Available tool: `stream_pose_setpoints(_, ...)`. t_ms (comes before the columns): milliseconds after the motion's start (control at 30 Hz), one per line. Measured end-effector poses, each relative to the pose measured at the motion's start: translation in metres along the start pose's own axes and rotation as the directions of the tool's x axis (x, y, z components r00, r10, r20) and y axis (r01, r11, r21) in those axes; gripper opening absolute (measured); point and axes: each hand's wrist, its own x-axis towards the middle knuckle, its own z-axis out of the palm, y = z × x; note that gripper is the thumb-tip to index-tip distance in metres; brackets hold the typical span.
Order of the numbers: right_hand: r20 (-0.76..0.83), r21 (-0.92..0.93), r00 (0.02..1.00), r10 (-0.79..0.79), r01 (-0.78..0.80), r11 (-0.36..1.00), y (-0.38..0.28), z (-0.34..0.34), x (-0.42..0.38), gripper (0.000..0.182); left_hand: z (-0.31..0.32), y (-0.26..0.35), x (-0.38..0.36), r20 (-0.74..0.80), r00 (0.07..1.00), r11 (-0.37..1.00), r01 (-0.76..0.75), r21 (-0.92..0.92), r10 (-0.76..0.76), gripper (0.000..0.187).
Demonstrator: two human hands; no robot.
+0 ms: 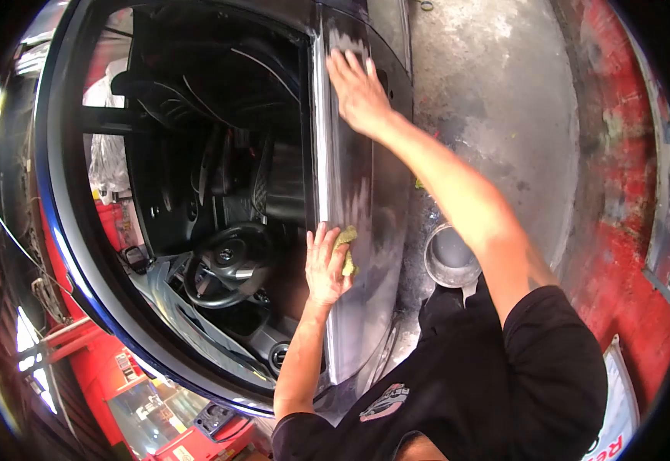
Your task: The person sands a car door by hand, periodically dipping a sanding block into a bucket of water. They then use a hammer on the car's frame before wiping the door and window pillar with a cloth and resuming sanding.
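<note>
A dark car door (358,184) stretches along in front of me, its surface dulled with whitish, wet-looking smears. My left hand (328,265) rests at the window ledge with a yellow-green sponge (347,250) held between thumb and fingers. Farther along the same door, my right hand (358,88) lies flat with its fingers stretched out. Its fingertips are at a pale, scuffed patch (348,42) near the rear edge of the door. What is under the palm is hidden.
Through the open window show the steering wheel (226,265) and dark seats. On the concrete floor (496,92), close to my legs, stands a round bucket (452,257) of greyish liquid. A red-painted strip (619,207) runs along the right. Red shop furniture (96,361) stands beyond the car.
</note>
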Motion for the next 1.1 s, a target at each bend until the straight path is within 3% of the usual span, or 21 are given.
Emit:
stream_pose_setpoints(100,0.091,0.152,0.996,-0.021,0.007,0.988,-0.042,-0.003,-0.082,0.064,-0.002,0.000,0.000,0.042,0.999,1.000,0.017,0.017,-0.018,0.048)
stream_pose_setpoints(167,0.153,0.115,0.987,-0.054,0.036,0.993,-0.041,-0.009,-0.087,0.066,-0.001,0.000,0.000,0.037,0.999,1.000,0.015,0.012,-0.015,0.048)
stream_pose_setpoints(233,0.064,0.047,0.993,-0.098,0.095,0.994,-0.013,-0.005,-0.042,0.069,-0.001,-0.004,0.001,0.040,0.999,1.000,0.012,0.009,-0.013,0.049)
stream_pose_setpoints(267,0.093,-0.090,0.992,-0.086,0.094,0.992,0.001,-0.011,-0.008,0.071,0.000,-0.004,0.001,0.040,0.999,1.000,0.013,0.008,-0.013,0.050)
stream_pose_setpoints(367,0.044,-0.130,0.999,-0.026,0.031,0.991,0.026,-0.003,0.048,0.068,-0.002,-0.001,-0.001,0.040,0.999,1.000,0.014,-0.001,-0.014,0.050)
stream_pose_setpoints(433,-0.030,0.077,1.000,-0.008,0.011,0.997,0.008,0.003,0.011,0.067,-0.002,0.000,0.001,0.061,0.998,1.000,0.023,0.013,-0.023,0.050)
stream_pose_setpoints(500,-0.007,0.216,0.999,-0.044,0.044,0.975,-0.016,0.009,-0.048,0.064,-0.003,0.000,0.002,0.055,0.998,1.000,0.019,0.014,-0.020,0.051)
stream_pose_setpoints(567,0.072,0.227,0.996,-0.050,0.032,0.973,-0.020,0.005,-0.059,0.061,-0.003,0.001,0.002,0.058,0.998,1.000,0.016,0.019,-0.017,0.051)
stream_pose_setpoints(700,-0.045,0.157,0.999,0.009,-0.002,0.988,0.028,0.020,0.049,0.061,-0.001,-0.001,0.001,0.070,0.997,0.999,0.025,0.025,-0.026,0.051)
stream_pose_setpoints(767,-0.081,0.178,0.995,0.050,-0.035,0.983,0.023,0.025,0.051,0.062,-0.002,-0.001,-0.002,0.085,0.996,0.999,0.018,0.042,-0.021,0.051)
stream_pose_setpoints(867,0.071,0.327,0.995,0.064,-0.084,0.941,-0.018,0.014,-0.021,0.064,0.000,-0.002,-0.002,0.055,0.998,1.000,0.010,0.026,-0.011,0.050)
stream_pose_setpoints(933,0.064,0.303,0.998,-0.019,-0.001,0.953,-0.023,0.018,-0.050,0.064,0.000,-0.002,-0.001,0.065,0.998,1.000,0.014,0.018,-0.015,0.050)
stream_pose_setpoints(1067,-0.031,0.240,0.999,0.019,-0.011,0.971,0.021,0.016,0.038,0.059,0.002,0.000,-0.003,0.064,0.997,0.999,0.029,0.014,-0.030,0.050)
stream_pose_setpoints(1100,0.008,0.218,0.999,0.034,-0.035,0.975,0.031,0.017,0.060,0.059,0.003,-0.001,-0.004,0.066,0.998,0.999,0.023,0.035,-0.025,0.050)
